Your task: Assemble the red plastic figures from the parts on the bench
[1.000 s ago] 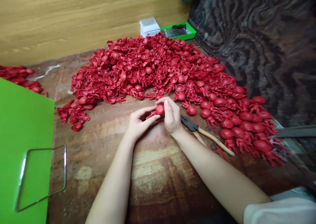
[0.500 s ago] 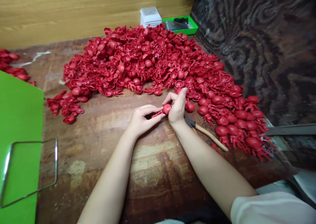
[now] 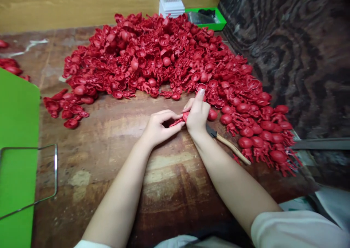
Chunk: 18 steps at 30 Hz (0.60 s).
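Observation:
Between my two hands is a small red plastic figure (image 3: 185,116) with a rounded head and thin limbs. My left hand (image 3: 162,127) pinches its limb end between thumb and fingers. Around the head end, my right hand (image 3: 197,114) is closed, thumb pointing up, and it hides most of the head. Just past my hands spreads a big heap of red figure parts (image 3: 153,55), many of them open head shells. Beside my right wrist lies a tool with a dark head and a tan handle (image 3: 232,148), partly covered by the wrist.
Rows of red figures with closed heads (image 3: 257,131) lie on the right of the wooden table (image 3: 109,189). At the back stand a white stack (image 3: 171,4) and a green tray (image 3: 218,22). A green box (image 3: 19,131) with a metal handle (image 3: 56,171) borders the left.
My right hand has turned and closed further over the figure's head, covering more of it. My left hand keeps its pinch. The whole view has shifted slightly.

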Each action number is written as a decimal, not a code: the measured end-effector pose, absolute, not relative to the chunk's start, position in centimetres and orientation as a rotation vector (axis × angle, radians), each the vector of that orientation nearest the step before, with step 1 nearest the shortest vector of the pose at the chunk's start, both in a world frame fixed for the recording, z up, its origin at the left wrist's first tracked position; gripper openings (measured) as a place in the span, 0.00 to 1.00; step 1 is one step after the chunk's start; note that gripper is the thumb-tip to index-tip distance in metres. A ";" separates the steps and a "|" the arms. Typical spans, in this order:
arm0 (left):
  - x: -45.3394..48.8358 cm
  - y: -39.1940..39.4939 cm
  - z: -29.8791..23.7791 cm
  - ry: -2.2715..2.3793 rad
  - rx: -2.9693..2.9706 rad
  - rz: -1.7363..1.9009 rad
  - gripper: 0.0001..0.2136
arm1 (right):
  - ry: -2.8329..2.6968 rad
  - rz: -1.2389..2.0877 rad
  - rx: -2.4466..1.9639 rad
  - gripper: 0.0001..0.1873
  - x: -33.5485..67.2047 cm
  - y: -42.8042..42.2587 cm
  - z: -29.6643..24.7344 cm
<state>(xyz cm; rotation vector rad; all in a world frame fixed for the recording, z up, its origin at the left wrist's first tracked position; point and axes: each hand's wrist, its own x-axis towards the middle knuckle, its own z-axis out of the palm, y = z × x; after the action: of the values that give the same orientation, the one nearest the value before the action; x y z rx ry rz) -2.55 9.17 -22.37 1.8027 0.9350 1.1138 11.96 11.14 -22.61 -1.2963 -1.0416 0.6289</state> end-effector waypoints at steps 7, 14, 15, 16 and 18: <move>-3.3 10.2 -22.4 0.945 1.038 1.244 0.33 | -1.322 0.362 -1.180 0.29 11.3 10.1 -22.5; -3.6 10.7 -22.3 0.929 0.882 1.239 0.20 | -1.594 0.416 -1.009 0.10 10.6 9.8 -22.2; -3.6 10.7 -22.2 0.923 0.871 1.250 0.21 | -1.591 0.456 -1.009 0.10 10.6 9.7 -22.3; -3.6 10.6 -22.2 0.920 0.858 1.262 0.22 | -1.581 0.497 -1.019 0.10 10.5 9.6 -22.4; -3.7 10.7 -22.1 0.921 0.826 1.300 0.23 | -1.555 0.549 -1.042 0.11 10.5 9.5 -22.6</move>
<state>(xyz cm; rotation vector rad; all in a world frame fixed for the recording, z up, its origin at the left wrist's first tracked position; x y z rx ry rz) -3.68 10.72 -22.10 0.8258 0.9205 1.2996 10.52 9.49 -22.64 -1.0422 -1.5547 0.5489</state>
